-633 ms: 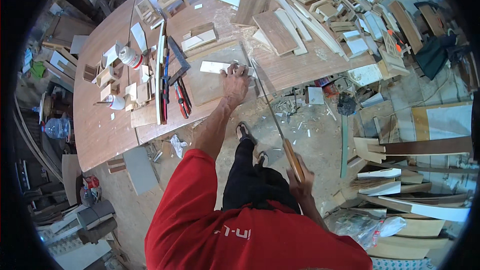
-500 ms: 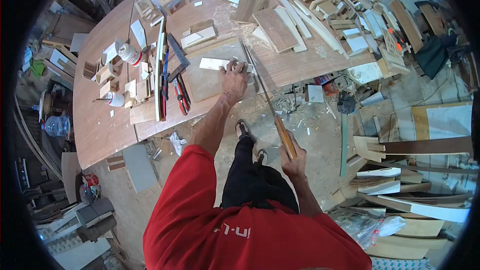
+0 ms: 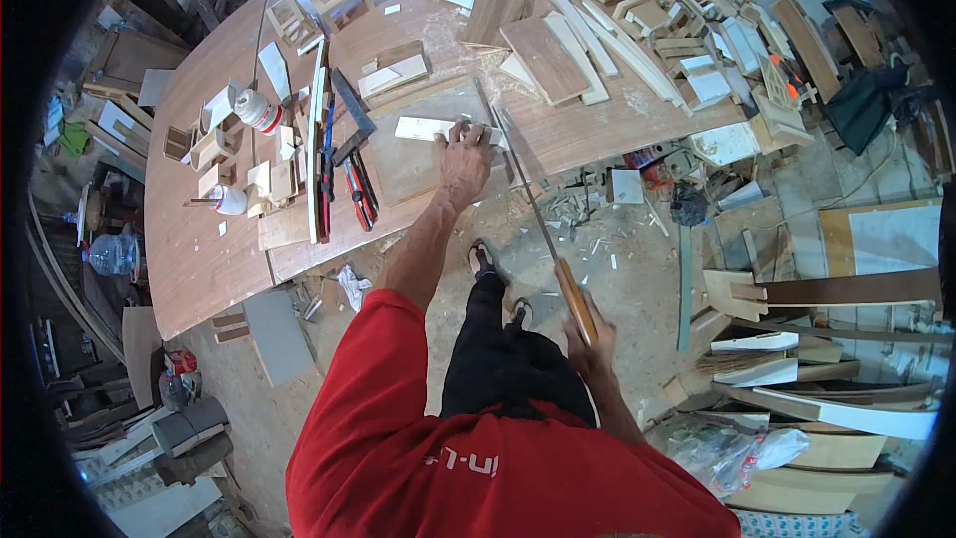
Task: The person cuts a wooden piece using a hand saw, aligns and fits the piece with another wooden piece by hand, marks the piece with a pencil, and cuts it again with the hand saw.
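Observation:
My left hand (image 3: 464, 157) presses a short white strip of wood (image 3: 417, 128) down with bent fingers. Under the strip lies a flat, dusty work board (image 3: 406, 167) at the table's near edge. In my right hand (image 3: 595, 347), closed round its wooden handle, is a long, narrow handsaw (image 3: 535, 207). Its blade slants up past the table edge, and the far part lies at the right end of the strip, close by my left fingers. How deep the teeth sit in the wood is too small to tell.
Left of the board lie a dark try square (image 3: 351, 120) and red-handled pliers (image 3: 357, 201). A white glue bottle (image 3: 257, 110) stands among small wooden parts. Brown boards (image 3: 546, 58) and long strips are beyond the saw. Offcuts litter the floor (image 3: 622, 284).
My right hand has drawn the saw back toward me and slightly right. The left hand and the strip stay in nearly the same place.

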`<state>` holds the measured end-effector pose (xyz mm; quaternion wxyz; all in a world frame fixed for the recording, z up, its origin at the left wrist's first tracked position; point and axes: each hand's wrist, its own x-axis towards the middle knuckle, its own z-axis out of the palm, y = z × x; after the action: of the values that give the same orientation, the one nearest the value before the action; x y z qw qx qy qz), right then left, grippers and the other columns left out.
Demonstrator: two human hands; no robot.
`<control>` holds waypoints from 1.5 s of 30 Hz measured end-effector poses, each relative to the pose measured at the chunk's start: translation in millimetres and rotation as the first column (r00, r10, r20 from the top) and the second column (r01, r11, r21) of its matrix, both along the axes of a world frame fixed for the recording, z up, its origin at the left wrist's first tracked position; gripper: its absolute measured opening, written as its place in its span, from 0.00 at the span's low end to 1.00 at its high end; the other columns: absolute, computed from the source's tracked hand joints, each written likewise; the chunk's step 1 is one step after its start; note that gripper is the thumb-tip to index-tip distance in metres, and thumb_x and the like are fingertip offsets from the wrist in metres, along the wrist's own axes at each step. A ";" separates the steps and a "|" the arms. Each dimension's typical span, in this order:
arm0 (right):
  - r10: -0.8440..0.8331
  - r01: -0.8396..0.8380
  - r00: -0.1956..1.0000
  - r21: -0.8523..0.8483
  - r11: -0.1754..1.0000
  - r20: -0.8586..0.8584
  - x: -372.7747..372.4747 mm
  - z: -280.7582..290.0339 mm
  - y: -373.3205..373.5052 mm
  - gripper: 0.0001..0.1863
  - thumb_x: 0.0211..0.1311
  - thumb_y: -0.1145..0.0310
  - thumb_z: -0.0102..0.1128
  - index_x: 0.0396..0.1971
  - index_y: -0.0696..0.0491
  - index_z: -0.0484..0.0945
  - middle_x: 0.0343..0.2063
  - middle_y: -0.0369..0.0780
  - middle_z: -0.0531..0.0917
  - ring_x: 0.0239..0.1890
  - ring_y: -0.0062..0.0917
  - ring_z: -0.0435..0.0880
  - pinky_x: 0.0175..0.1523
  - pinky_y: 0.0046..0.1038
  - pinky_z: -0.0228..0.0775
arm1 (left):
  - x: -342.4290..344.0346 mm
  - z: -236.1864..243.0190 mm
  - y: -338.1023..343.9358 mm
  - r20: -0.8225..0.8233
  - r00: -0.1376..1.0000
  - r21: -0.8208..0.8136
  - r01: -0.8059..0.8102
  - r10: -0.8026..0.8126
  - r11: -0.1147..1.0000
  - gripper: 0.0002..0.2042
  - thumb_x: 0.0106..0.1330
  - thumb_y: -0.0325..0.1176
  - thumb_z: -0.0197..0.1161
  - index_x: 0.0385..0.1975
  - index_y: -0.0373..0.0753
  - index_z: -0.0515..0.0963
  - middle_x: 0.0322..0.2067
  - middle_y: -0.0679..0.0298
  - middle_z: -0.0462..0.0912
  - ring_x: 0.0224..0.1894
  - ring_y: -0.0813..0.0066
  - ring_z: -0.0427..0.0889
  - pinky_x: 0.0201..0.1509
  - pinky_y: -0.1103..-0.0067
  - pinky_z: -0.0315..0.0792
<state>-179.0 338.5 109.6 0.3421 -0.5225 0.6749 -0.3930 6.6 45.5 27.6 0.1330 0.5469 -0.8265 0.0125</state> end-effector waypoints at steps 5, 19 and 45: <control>-0.043 0.036 0.993 -0.063 0.997 -0.107 -3.9 -22.8 18.8 0.24 0.60 0.70 0.59 0.57 0.58 0.71 0.30 0.48 0.83 0.24 0.32 0.83 0.32 0.28 0.75 | -2.4 4.0 -0.6 -0.016 1.000 -0.015 0.020 -0.020 1.000 0.18 0.65 0.45 0.57 0.51 0.45 0.78 0.55 0.66 0.72 0.63 0.57 0.63 0.60 0.45 0.58; -0.031 0.027 0.994 -0.040 0.999 -0.109 0.0 2.3 -2.5 0.24 0.60 0.70 0.60 0.57 0.60 0.71 0.39 0.52 0.83 0.36 0.37 0.87 0.41 0.32 0.77 | -7.1 3.9 -0.1 -0.097 0.994 -0.046 0.047 -0.051 0.998 0.16 0.64 0.42 0.58 0.46 0.42 0.80 0.52 0.65 0.73 0.62 0.57 0.64 0.61 0.42 0.56; -0.003 -0.002 0.999 -0.087 0.996 -0.053 -5.7 -45.8 -19.4 0.23 0.60 0.70 0.61 0.55 0.62 0.72 0.42 0.53 0.83 0.36 0.45 0.86 0.39 0.30 0.79 | -9.3 7.2 -5.4 -0.009 1.000 -0.030 0.020 -0.020 0.999 0.17 0.64 0.43 0.59 0.51 0.45 0.78 0.53 0.66 0.73 0.62 0.57 0.65 0.57 0.49 0.62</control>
<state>-184.7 319.1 63.8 0.3007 -0.5471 0.6661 -0.4082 -2.8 40.1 34.7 0.1450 0.5365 -0.8311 0.0208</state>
